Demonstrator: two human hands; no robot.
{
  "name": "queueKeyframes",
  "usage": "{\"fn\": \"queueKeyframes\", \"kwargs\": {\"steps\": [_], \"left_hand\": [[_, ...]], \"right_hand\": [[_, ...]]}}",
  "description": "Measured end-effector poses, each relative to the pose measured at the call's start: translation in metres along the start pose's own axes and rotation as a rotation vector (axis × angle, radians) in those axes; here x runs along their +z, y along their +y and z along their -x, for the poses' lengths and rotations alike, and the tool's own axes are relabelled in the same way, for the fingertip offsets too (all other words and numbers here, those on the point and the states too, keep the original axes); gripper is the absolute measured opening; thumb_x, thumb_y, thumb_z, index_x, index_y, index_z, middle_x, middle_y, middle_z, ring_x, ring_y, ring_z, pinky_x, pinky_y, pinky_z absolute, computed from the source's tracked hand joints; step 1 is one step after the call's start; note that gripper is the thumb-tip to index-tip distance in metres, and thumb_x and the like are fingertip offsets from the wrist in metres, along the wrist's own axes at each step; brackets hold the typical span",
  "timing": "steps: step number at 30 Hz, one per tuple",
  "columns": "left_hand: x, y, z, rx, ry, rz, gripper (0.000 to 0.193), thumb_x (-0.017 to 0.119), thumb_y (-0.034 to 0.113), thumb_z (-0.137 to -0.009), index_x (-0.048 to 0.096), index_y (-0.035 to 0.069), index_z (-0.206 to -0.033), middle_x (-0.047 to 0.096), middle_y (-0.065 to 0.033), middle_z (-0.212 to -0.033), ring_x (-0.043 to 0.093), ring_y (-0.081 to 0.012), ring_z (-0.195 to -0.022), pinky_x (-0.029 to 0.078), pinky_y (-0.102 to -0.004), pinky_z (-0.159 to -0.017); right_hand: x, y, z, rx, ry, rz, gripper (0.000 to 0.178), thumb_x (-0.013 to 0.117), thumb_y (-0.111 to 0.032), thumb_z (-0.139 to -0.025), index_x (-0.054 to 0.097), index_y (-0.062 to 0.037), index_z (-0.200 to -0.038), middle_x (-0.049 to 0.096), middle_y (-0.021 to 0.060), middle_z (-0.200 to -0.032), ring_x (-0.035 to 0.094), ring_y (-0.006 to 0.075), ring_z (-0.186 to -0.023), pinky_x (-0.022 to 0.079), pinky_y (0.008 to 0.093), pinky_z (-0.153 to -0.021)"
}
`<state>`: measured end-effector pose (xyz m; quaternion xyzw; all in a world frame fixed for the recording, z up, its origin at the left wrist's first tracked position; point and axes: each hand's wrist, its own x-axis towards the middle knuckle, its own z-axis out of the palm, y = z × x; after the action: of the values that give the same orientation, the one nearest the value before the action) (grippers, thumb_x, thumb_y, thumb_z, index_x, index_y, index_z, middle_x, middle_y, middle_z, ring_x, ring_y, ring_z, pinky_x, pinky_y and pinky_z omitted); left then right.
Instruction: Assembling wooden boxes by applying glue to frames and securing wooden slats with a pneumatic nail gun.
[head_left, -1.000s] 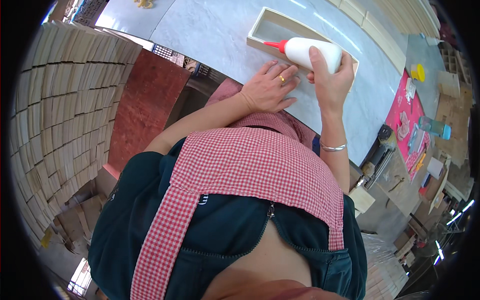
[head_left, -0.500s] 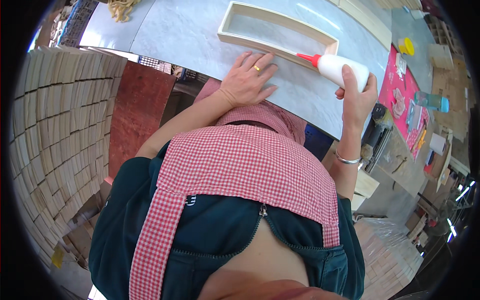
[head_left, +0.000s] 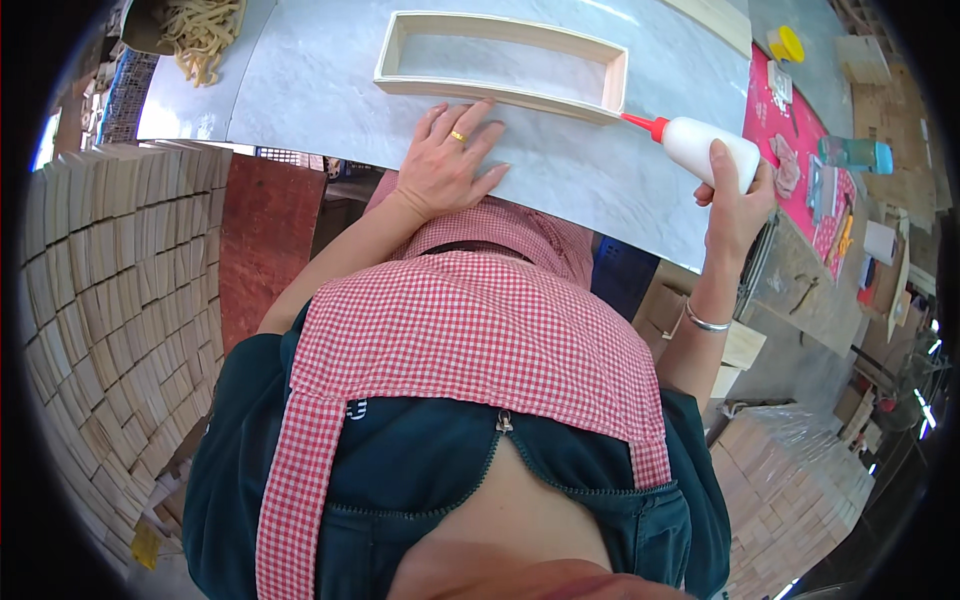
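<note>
A shallow rectangular wooden frame [head_left: 570, 108] lies on the grey marbled tabletop [head_left: 330, 80], its long sides running left to right. My left hand [head_left: 447, 165] rests with its fingers spread at the table's near edge, fingertips against or just beside the frame's near long side. A white squeeze bottle [head_left: 700, 145] with a red pointed nozzle is gripped in my right hand [head_left: 738, 200]. It is tilted so the nozzle points left, its tip at the frame's near right corner. Whether the tip touches the wood, I cannot tell.
Tan flexible strips [head_left: 200, 40] spill from a container at the far left. Stacked wooden pieces [head_left: 120, 250] rise left of me. On the right are a pink mat [head_left: 760, 110], a yellow round tub [head_left: 786, 44] and a teal-capped clear bottle [head_left: 855, 153]. Pale boards [head_left: 705, 22] lie at the back.
The bottle's nozzle has moved right along the frame, from its near long side to its near right corner. The whole view has shifted, and the left hand stays spread beside the frame.
</note>
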<state>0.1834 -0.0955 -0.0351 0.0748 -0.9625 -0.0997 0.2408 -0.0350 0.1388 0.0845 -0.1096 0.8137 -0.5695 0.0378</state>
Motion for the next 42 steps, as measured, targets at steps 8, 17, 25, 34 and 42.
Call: {"fn": "queueKeyframes", "kwargs": {"steps": [8,17,25,34,42], "left_hand": [[-0.005,-0.006,0.003,-0.094,0.052,0.199,0.038,0.073,0.021,-0.084,0.067,0.008,-0.119,0.058,-0.0126,-0.137,0.055,-0.0311,-0.119,0.041,-0.0443,-0.107],[-0.049,-0.101,0.052,-0.453,0.068,0.191,0.074,0.081,0.013,-0.074,0.051,0.003,-0.140,0.053,-0.0181,-0.139,0.053,-0.0363,-0.123,0.043,-0.0453,-0.107],[-0.055,-0.173,-0.038,-0.228,-0.366,0.413,0.115,0.090,0.029,-0.065,0.030,0.005,-0.159,0.031,-0.0149,-0.165,0.028,-0.0323,-0.153,0.027,-0.0425,-0.123],[-0.067,-0.142,-0.118,-1.056,-0.403,1.353,0.100,0.062,0.068,-0.088,0.043,-0.012,-0.145,0.063,-0.0273,-0.117,0.069,-0.0361,-0.099,0.053,-0.0378,-0.090],[-0.065,-0.106,-0.129,-1.137,-0.861,1.514,0.118,0.046,0.087,-0.085,0.044,-0.019,-0.136,0.062,-0.0275,-0.109,0.069,-0.0379,-0.094,0.055,-0.0415,-0.090]], "right_hand": [[-0.019,0.042,-0.041,-0.103,0.215,-0.038,0.045,0.077,-0.024,-0.085,0.054,0.0043,-0.113,0.062,0.0186,-0.101,0.062,0.0218,-0.078,0.055,0.0324,-0.064],[-0.053,0.105,-0.201,-0.018,0.565,0.470,0.047,0.073,-0.028,-0.082,0.052,0.0023,-0.111,0.059,0.0225,-0.110,0.058,0.0364,-0.094,0.049,0.0443,-0.089],[-0.013,0.124,-0.203,-0.331,0.414,0.964,0.035,0.064,-0.033,-0.094,0.066,0.0002,-0.105,0.065,0.0196,-0.105,0.062,0.0316,-0.094,0.051,0.0402,-0.087],[0.063,0.041,-0.080,0.059,-0.315,-0.331,0.064,0.039,-0.049,-0.108,0.071,0.0058,-0.103,0.066,0.0083,-0.087,0.063,0.0163,-0.074,0.052,0.0282,-0.075],[0.016,-0.006,-0.090,-0.063,-0.212,-0.120,0.073,0.042,-0.061,-0.105,0.073,0.0049,-0.097,0.058,0.0021,-0.068,0.056,0.0118,-0.053,0.046,0.0229,-0.053]]}}
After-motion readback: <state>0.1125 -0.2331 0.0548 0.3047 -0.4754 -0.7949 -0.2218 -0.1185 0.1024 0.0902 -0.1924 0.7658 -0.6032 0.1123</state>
